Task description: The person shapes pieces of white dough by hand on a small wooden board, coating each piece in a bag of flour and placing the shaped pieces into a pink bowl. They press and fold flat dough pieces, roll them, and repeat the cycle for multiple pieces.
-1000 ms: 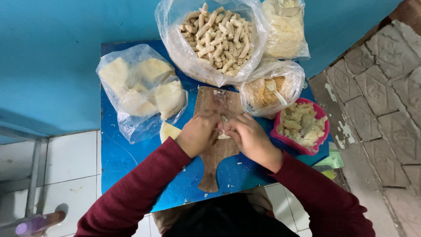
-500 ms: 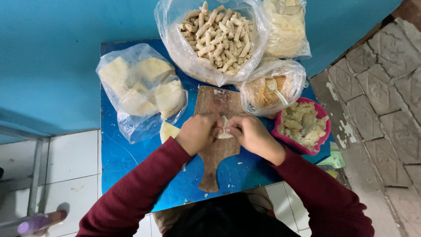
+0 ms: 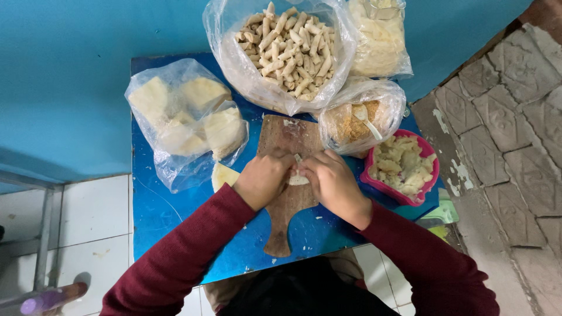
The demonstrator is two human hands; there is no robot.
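Note:
My left hand (image 3: pixel 263 178) and my right hand (image 3: pixel 332 181) meet over a brown wooden cutting board (image 3: pixel 285 140) on a small blue table (image 3: pixel 161 216). Both hands pinch a small pale piece of dough (image 3: pixel 297 178) between their fingertips, just above the board. The dough is mostly hidden by my fingers. A pale folded wrapper (image 3: pixel 223 174) lies on the table beside my left hand. Dark red sleeves cover both my arms.
A clear bag of several rolled sticks (image 3: pixel 287 50) sits at the back. A bag of pale blocks (image 3: pixel 184 120) lies left. A bag of crumbs with a spoon (image 3: pixel 357 120), a pink bowl of filling (image 3: pixel 404 167) and a bag of shreds (image 3: pixel 379 44) stand right.
My hands have stayed over the board, fingers shifting slightly as they work the dough piece. Nothing else has moved.

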